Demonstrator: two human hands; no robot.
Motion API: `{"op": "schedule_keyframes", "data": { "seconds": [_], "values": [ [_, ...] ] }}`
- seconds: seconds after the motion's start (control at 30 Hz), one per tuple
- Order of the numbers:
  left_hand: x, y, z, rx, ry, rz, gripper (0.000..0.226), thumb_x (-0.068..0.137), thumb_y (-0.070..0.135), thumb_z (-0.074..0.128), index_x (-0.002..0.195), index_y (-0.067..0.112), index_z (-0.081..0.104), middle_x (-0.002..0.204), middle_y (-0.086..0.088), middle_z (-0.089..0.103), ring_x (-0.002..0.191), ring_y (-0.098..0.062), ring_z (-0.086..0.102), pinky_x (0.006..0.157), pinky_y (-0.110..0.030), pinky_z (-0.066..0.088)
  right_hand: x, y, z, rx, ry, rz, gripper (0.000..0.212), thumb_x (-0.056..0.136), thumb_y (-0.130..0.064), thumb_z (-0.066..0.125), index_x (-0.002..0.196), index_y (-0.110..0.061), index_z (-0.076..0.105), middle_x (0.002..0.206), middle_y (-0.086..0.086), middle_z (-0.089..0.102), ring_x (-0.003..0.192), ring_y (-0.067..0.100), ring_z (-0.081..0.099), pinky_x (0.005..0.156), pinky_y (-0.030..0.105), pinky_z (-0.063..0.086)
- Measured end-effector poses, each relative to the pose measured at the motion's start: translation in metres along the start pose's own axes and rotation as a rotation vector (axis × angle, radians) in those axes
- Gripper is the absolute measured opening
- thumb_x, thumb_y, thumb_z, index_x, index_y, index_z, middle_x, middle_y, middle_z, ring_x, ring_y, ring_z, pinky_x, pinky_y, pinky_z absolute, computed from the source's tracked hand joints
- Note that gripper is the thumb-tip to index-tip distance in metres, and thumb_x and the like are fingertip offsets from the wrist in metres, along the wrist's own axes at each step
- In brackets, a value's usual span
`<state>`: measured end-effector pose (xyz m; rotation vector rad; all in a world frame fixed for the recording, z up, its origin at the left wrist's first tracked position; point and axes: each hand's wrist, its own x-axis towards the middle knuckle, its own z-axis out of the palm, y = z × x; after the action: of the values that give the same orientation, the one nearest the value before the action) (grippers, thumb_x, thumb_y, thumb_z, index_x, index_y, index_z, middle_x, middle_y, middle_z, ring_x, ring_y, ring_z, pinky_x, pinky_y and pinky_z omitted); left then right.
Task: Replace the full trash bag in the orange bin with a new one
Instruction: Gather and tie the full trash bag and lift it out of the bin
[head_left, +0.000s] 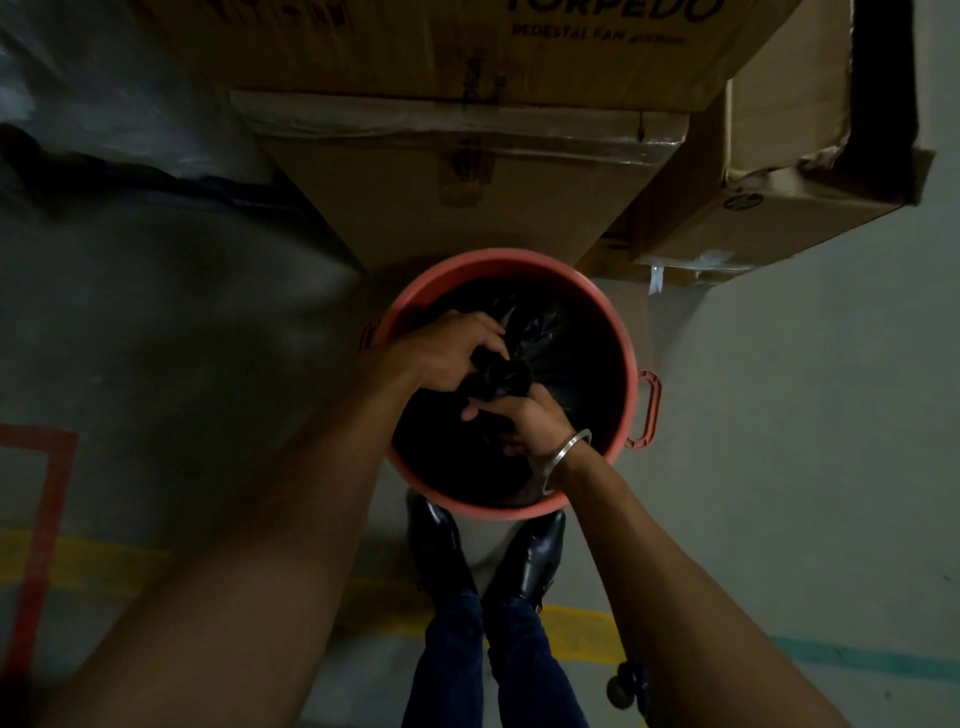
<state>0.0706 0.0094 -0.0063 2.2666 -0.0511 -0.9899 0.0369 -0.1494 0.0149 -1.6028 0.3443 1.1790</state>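
Observation:
The round orange bin (621, 332) stands on the floor just in front of my feet, with a handle on each side. A black trash bag (545, 325) fills its inside, its top gathered into a bunch at the middle. My left hand (447, 353) grips the bunched neck of the bag from the left, fingers curled round it. My right hand (524, 421), with a metal bangle on the wrist, grips the same bunch from below. The bag's lower part is lost in the dark.
Stacked cardboard boxes (457, 187) stand right behind the bin, and more boxes (769, 197) lean at the back right. My black shoes (441, 540) touch the bin's near side. Red, yellow and teal lines mark the grey floor.

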Motion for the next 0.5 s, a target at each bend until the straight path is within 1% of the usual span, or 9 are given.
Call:
{"op": "schedule_keyframes", "data": {
  "seconds": [0.03, 0.07, 0.1, 0.17, 0.23, 0.33, 0.4, 0.43, 0.5],
  "values": [
    [-0.001, 0.000, 0.002, -0.033, 0.022, -0.030, 0.057, 0.065, -0.002, 0.080, 0.119, 0.016, 0.069, 0.146, -0.001, 0.044, 0.133, -0.023, 0.041, 0.113, -0.035, 0.034, 0.001, 0.004, -0.001, 0.079, -0.001, 0.001, 0.019, 0.079, -0.031, 0.066, 0.077, -0.013, 0.072, 0.063, 0.006, 0.052, 0.042, 0.007, 0.037, 0.040, 0.018, 0.025],
    [-0.002, -0.001, 0.005, -0.066, 0.040, -0.055, 0.063, 0.060, 0.000, 0.081, 0.119, 0.017, 0.068, 0.143, 0.001, 0.045, 0.129, -0.020, 0.043, 0.108, -0.033, 0.038, 0.002, 0.007, -0.002, 0.172, 0.000, -0.007, 0.028, 0.085, -0.036, 0.062, 0.076, -0.011, 0.070, 0.058, 0.006, 0.046, 0.038, 0.008, 0.032, 0.038, 0.017, 0.022],
    [-0.003, -0.001, 0.008, -0.095, 0.066, -0.067, 0.062, 0.058, 0.004, 0.081, 0.118, 0.017, 0.068, 0.140, 0.002, 0.046, 0.125, -0.018, 0.046, 0.103, -0.030, 0.041, 0.002, 0.008, -0.002, 0.235, 0.025, -0.016, 0.039, 0.089, -0.044, 0.056, 0.071, -0.011, 0.069, 0.053, 0.004, 0.043, 0.035, 0.008, 0.029, 0.038, 0.016, 0.021],
    [-0.005, -0.001, 0.015, -0.080, 0.175, -0.043, 0.047, 0.068, 0.014, 0.078, 0.114, 0.016, 0.068, 0.135, 0.002, 0.047, 0.121, -0.017, 0.049, 0.095, -0.024, 0.040, 0.004, 0.008, 0.000, 0.249, 0.132, -0.001, 0.057, 0.089, -0.060, 0.047, 0.059, -0.015, 0.067, 0.049, 0.002, 0.047, 0.032, 0.010, 0.034, 0.037, 0.017, 0.026],
    [-0.008, -0.001, 0.022, -0.022, 0.303, -0.016, 0.036, 0.076, 0.022, 0.072, 0.112, 0.017, 0.068, 0.132, 0.003, 0.047, 0.120, -0.017, 0.051, 0.094, -0.024, 0.042, 0.007, 0.008, 0.004, 0.282, 0.234, 0.046, 0.061, 0.089, -0.062, 0.044, 0.055, -0.015, 0.065, 0.053, 0.006, 0.053, 0.031, 0.012, 0.037, 0.036, 0.018, 0.029],
    [-0.013, 0.005, 0.034, -0.041, 0.472, -0.017, 0.031, 0.081, 0.022, 0.065, 0.112, 0.022, 0.066, 0.125, 0.003, 0.049, 0.114, -0.018, 0.053, 0.091, -0.032, 0.047, 0.011, 0.005, 0.010, 0.507, 0.313, 0.157, 0.044, 0.089, -0.048, 0.049, 0.070, -0.012, 0.065, 0.057, 0.008, 0.059, 0.029, 0.012, 0.038, 0.038, 0.017, 0.029],
    [-0.016, 0.007, 0.041, -0.116, 0.549, -0.048, 0.031, 0.082, 0.017, 0.063, 0.112, 0.023, 0.067, 0.123, 0.000, 0.049, 0.116, -0.020, 0.052, 0.093, -0.036, 0.048, 0.011, 0.001, 0.012, 0.610, 0.339, 0.221, 0.029, 0.088, -0.039, 0.051, 0.081, -0.014, 0.065, 0.054, 0.004, 0.060, 0.033, 0.013, 0.041, 0.041, 0.017, 0.031],
    [-0.017, 0.007, 0.045, -0.147, 0.587, -0.067, 0.033, 0.082, 0.015, 0.063, 0.113, 0.024, 0.067, 0.122, -0.001, 0.049, 0.116, -0.021, 0.052, 0.093, -0.037, 0.048, 0.011, -0.002, 0.013, 0.630, 0.365, 0.242, 0.023, 0.087, -0.034, 0.052, 0.084, -0.014, 0.064, 0.051, 0.003, 0.059, 0.034, 0.013, 0.042, 0.041, 0.018, 0.032],
    [-0.020, 0.010, 0.051, -0.170, 0.665, -0.107, 0.038, 0.082, 0.016, 0.064, 0.116, 0.031, 0.063, 0.121, -0.001, 0.046, 0.114, -0.021, 0.052, 0.089, -0.034, 0.049, 0.014, -0.006, 0.012, 0.690, 0.441, 0.259, 0.014, 0.085, -0.021, 0.055, 0.081, -0.010, 0.063, 0.050, 0.004, 0.059, 0.035, 0.014, 0.047, 0.039, 0.019, 0.036]
  ]
}}
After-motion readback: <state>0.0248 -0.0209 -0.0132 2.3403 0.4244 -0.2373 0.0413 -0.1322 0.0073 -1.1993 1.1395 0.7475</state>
